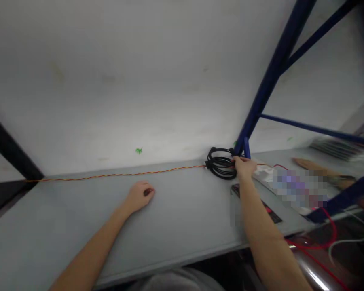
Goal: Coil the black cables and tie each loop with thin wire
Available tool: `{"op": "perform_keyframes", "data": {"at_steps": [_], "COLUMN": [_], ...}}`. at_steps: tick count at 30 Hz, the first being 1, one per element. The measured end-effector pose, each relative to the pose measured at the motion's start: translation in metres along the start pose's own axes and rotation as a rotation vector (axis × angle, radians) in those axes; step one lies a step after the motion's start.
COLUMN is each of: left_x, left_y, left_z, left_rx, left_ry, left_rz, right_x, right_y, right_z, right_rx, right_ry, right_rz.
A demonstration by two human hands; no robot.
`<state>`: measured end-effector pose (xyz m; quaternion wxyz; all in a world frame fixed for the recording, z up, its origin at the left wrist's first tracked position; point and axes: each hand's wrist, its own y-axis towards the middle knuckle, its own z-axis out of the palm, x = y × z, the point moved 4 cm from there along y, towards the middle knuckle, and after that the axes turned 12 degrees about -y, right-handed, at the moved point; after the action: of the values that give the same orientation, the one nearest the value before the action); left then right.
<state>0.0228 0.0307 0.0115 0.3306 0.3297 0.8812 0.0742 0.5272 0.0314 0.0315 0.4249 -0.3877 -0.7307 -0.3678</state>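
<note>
Black cable coil (221, 174) on tabletop (182, 218), right of frame centre, near foot of blue post (263, 97); right hand (245, 165) appears to pinch its right edge; left hand (139, 197) curled closed on tabletop, left of centre; cannot tell whether dark spot (148, 191) inside is thing or shadow; twisted cord (130, 174) runs from far left to coil; coil likely light, springy, smooth, hardly fragile; 1 strand alone may slip loose; best hold: all loops gathered at 1 side.
</note>
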Motion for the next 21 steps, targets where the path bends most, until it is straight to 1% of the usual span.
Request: {"op": "perform_keyframes", "data": {"at_steps": [3, 6, 9, 13, 15, 18, 19, 21], "left_x": [-0.002, -0.004, -0.004, -0.003, -0.002, -0.002, -0.002, -0.002], "left_y": [-0.001, -0.002, -0.002, -0.002, -0.002, -0.002, -0.002, -0.002], "left_z": [-0.001, -0.001, -0.001, 0.000, 0.000, 0.000, 0.000, 0.000], "left_rx": [-0.001, 0.000, -0.001, 0.001, 0.002, -0.002, -0.006, -0.011], "left_ry": [0.007, 0.008, 0.008, 0.009, 0.010, 0.014, 0.015, 0.017], "left_rz": [-0.003, -0.007, -0.010, -0.011, -0.011, -0.011, -0.011, -0.008], "right_x": [-0.010, -0.016, -0.020, -0.018, -0.013, 0.004, 0.013, 0.031], "right_y": [-0.003, -0.010, -0.015, -0.020, -0.023, -0.035, -0.041, -0.061], "right_z": [-0.001, 0.001, 0.002, 0.005, 0.006, 0.009, 0.012, 0.022], "right_rx": [-0.050, -0.084, -0.097, -0.091, -0.105, -0.139, -0.138, -0.085], "right_ry": [-0.217, -0.385, -0.511, -0.616, -0.644, -0.650, -0.636, -0.565], "right_rz": [-0.011, -0.022, -0.026, -0.064, -0.104, -0.207, -0.259, -0.407]}}
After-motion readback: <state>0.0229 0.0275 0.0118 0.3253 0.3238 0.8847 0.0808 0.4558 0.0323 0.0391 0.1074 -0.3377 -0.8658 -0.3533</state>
